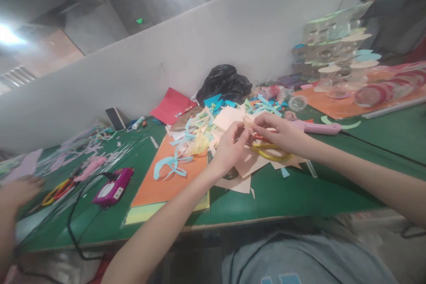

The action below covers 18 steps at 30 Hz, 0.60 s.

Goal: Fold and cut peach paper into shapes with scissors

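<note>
My left hand (232,147) and my right hand (276,132) meet above the paper pile, fingertips pinched together on a small piece of peach paper (248,124). Scissors with yellow and red handles (271,156) show just below my right hand; whether its fingers pass through the loops I cannot tell. Under both hands lie larger peach sheets (254,164). Pale blue, yellow and green paper scraps (199,135) are heaped to the left of my fingers. A pink glue gun (321,128) lies beyond my right wrist, its cable trailing right.
Orange sheets (156,191) and a magenta power socket (115,188) lie left. Another person's hand (20,191) is at the far left near other scissors (56,193). Behind stand a black plastic bag (222,82), a phone (115,119) and stacked clear cups (333,49).
</note>
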Each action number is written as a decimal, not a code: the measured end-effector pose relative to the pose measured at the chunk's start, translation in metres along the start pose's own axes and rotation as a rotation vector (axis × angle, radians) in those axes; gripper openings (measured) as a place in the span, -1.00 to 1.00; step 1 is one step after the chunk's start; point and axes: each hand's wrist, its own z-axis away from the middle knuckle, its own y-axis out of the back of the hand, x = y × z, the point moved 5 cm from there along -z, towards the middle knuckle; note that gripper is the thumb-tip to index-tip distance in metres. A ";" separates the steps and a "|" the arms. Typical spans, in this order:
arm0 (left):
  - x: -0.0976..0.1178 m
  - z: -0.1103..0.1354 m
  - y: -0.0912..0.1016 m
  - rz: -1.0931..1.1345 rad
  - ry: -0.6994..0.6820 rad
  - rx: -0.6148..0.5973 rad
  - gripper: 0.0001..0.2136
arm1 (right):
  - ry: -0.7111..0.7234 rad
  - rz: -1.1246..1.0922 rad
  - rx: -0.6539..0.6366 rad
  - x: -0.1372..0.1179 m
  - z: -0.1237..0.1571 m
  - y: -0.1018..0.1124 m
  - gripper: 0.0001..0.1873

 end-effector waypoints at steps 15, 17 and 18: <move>-0.006 0.001 0.004 -0.069 0.020 0.069 -0.84 | -0.037 -0.066 0.017 0.005 0.002 -0.003 -0.51; -0.006 0.001 0.005 -0.075 0.017 0.080 -0.84 | -0.044 -0.074 0.004 0.005 0.002 -0.004 -0.49; -0.006 0.001 0.005 -0.074 0.015 0.083 -0.84 | -0.045 -0.077 -0.003 0.004 0.002 -0.004 -0.49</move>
